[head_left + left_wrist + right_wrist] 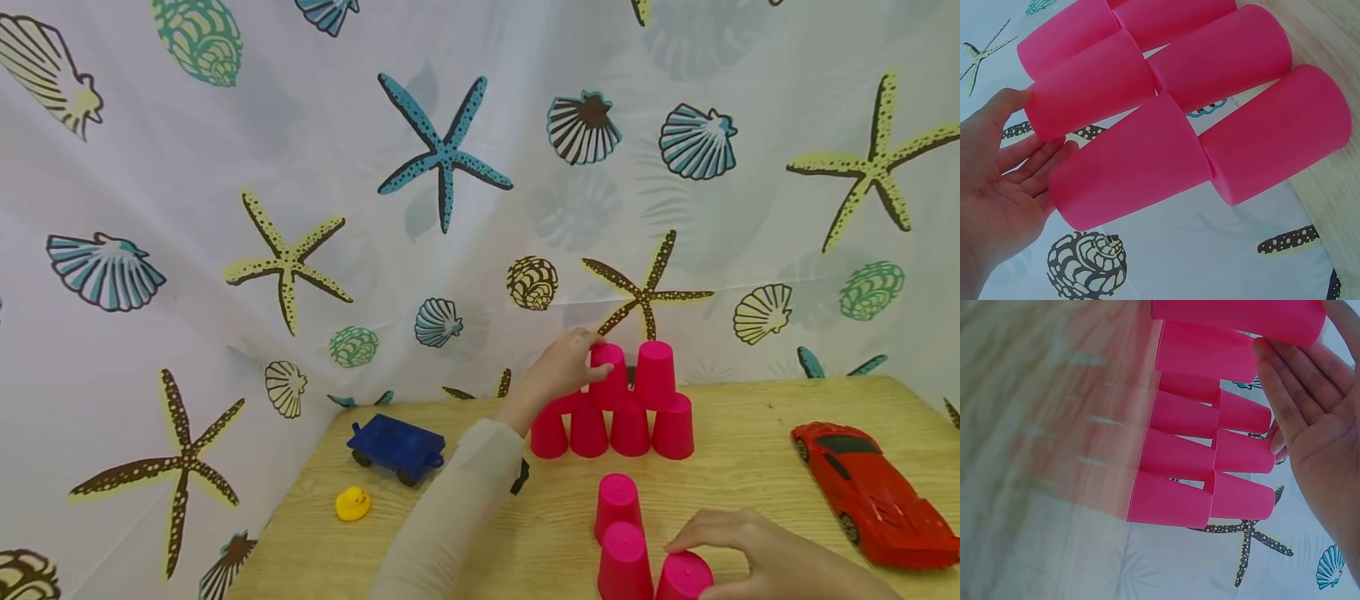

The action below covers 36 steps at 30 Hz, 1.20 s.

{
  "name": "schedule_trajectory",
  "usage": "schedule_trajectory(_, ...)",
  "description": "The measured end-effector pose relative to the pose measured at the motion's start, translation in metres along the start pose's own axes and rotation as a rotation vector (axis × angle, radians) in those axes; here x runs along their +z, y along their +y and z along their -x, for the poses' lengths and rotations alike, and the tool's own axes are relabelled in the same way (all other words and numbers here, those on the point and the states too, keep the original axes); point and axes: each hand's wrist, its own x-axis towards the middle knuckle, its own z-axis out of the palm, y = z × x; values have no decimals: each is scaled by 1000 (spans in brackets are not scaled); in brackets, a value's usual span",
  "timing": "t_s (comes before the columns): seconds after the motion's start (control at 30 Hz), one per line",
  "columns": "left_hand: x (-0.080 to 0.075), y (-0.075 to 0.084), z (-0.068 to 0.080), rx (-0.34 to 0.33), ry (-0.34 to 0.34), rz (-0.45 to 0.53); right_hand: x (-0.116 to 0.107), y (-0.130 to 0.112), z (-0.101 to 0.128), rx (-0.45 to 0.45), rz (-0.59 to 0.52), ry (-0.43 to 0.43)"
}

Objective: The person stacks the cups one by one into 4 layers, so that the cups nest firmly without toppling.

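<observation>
Bright pink upside-down cups form a stack at the back of the table, a second row standing on a bottom row (pixel 630 432). My left hand (pixel 562 367) holds the middle cup (pixel 611 387) of that second row near its top, thumb on one side and fingers on the other in the left wrist view. Beside it stands the right-hand upper cup (pixel 657 375); the left one is partly hidden by my hand. Near the front, my right hand (pixel 761 550) grips another pink cup (pixel 684 579) between thumb and fingers. Two loose cups, one farther back (pixel 618 504) and one nearer (pixel 625 558), stand to its left.
A red toy car (pixel 873 492) is on the right of the wooden table (pixel 750 467). On the left are a blue toy wagon (pixel 397 443) and a yellow rubber duck (pixel 352 503). A curtain (pixel 487 275) printed with shells and starfish hangs behind the table.
</observation>
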Motion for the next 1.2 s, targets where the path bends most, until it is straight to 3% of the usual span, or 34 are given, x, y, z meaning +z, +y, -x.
schedule_trajectory(0.47, 0, -5, -2, -48, -8, -12, 0, -2, -2, 77, -12, -27)
schedule_trajectory(0.63, -1, -8, 1, -53, -5, -4, 0, -3, -4, 65, 2, -34)
schedule_trajectory(0.73, -3, -10, 6, -57, 27, 33, -1, -3, -4, 52, 5, -41)
schedule_trajectory(0.87, -8, -11, 18, -19, 127, 94, -6, -2, -1, 86, -23, -55)
schedule_trajectory(1.0, -9, -9, 35, 50, 224, 190, -15, 0, 4, 60, -37, 10)
schedule_trajectory(1.2, 2, -7, 65, 135, 293, 355, -33, 3, 16, 9, 157, 223)
